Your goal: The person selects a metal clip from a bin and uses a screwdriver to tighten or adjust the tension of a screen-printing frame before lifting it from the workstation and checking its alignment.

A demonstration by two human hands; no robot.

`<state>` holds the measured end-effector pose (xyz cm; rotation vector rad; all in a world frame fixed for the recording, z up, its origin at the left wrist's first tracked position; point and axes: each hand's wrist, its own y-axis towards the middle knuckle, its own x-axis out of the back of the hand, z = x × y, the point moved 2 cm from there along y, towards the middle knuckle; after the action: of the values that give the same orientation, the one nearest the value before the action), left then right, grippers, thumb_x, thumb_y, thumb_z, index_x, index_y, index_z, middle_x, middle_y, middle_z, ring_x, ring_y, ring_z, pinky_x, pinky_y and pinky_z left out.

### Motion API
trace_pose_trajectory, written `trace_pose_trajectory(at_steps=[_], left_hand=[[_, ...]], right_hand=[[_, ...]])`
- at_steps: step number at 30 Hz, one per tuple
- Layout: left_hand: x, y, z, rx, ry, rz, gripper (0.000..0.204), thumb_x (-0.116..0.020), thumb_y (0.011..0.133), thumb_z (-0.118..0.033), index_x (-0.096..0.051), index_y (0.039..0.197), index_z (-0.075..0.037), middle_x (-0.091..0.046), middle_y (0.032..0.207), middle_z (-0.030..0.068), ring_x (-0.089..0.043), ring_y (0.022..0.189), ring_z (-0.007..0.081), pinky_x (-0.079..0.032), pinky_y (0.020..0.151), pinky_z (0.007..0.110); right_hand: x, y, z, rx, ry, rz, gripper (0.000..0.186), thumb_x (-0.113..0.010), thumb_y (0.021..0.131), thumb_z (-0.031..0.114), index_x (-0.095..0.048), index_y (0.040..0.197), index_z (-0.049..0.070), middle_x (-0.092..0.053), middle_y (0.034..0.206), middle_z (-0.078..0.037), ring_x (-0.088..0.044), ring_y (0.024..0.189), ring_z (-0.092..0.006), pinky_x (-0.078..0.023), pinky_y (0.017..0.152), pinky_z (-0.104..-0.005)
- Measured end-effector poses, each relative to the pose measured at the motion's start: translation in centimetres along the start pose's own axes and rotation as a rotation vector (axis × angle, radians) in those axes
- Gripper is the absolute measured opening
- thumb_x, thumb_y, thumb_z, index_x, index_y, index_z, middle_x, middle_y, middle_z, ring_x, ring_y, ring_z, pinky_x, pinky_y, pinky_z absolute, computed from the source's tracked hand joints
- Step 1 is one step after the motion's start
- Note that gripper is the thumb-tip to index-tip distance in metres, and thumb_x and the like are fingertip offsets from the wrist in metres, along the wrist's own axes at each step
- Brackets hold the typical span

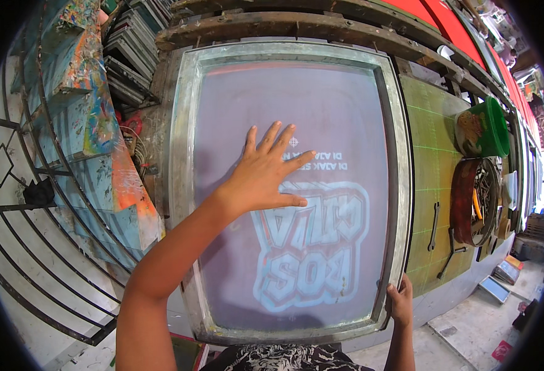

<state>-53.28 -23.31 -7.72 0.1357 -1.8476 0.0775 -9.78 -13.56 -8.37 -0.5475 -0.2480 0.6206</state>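
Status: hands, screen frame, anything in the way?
Left hand: open over mesh, contact unclear. Right hand: gripping frame, lower right. Wrenches off right, clear of frame.

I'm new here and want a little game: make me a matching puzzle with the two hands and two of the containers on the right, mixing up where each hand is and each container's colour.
Things:
1. Left hand
2. Plastic bucket
3. Right hand
4. Round tin

Descriptions:
A. Reddish-brown
B. Holding the screen-printing frame near its lower right corner
C. Spread out over the mesh
D. Mostly green

Right pairs: 1-C, 2-D, 3-B, 4-A
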Motion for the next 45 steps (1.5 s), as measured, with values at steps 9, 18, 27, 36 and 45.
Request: trace_pose_trajectory(at_steps=[9,18,27,36,45], left_hand=[[-1.4,0.2,0.8,0.044,-0.05,0.009,0.089,-0.06,0.068,-0.076,-0.042,0.143,-0.033,-0.022,0.153,0.0211,-0.014,0.143,0.0411,-0.008,0.112,0.063],[-1.8,-0.2,0.5,0.055,-0.042,-0.009,0.086,-0.065,0.069,-0.071,-0.043,0.143,-0.033,-0.022,0.153,0.0202,-0.016,0.143,0.041,-0.008,0.111,0.064],[-3.1,-0.4,0.6,-0.07,0.178,-0.162,0.078,-0.068,0.075,-0.057,-0.047,0.139,-0.018,-0.037,0.143,0.0268,-0.035,0.133,0.0427,-0.026,0.106,0.061],[-3.0,-0.5,0.2,0.002,0.16,-0.058,0.08,-0.062,0.077,-0.063,-0.042,0.144,-0.025,-0.026,0.151,0.0268,-0.022,0.139,0.0466,-0.016,0.109,0.064],[-3.1,-0.5,0.3,0.026,0.158,-0.031,0.078,-0.059,0.079,-0.063,-0.039,0.145,-0.026,-0.024,0.151,0.0268,-0.021,0.14,0.0461,-0.018,0.109,0.064]], right_hand=[[0.0,0.2,-0.6,-0.005,0.007,-0.032,0.047,-0.072,0.083,0.024,-0.053,0.118,-0.002,-0.063,0.097,-0.006,-0.06,0.084,-0.0132,-0.048,0.076,-0.0293],[0.6,-0.4,-1.2,-0.017,-0.036,-0.027,0.057,-0.073,0.082,0.027,-0.05,0.125,-0.003,-0.063,0.105,-0.009,-0.061,0.093,-0.0174,-0.049,0.085,-0.033],[-3.9,-4.2,1.4,0.723,-0.839,-0.169,0.076,-0.069,0.083,0.041,-0.038,0.141,0.003,-0.03,0.149,-0.024,-0.031,0.138,-0.0379,-0.024,0.112,-0.0475],[-14.1,-11.0,-1.8,0.618,-1.335,0.681,0.067,-0.045,0.088,0.063,-0.04,0.145,0.028,-0.021,0.152,-0.026,-0.019,0.14,-0.0442,-0.021,0.109,-0.0597],[-14.8,-11.2,-2.5,0.736,-1.364,0.573,0.07,-0.041,0.088,0.067,-0.047,0.14,0.021,-0.025,0.15,-0.027,-0.024,0.139,-0.0438,-0.021,0.11,-0.0561]])
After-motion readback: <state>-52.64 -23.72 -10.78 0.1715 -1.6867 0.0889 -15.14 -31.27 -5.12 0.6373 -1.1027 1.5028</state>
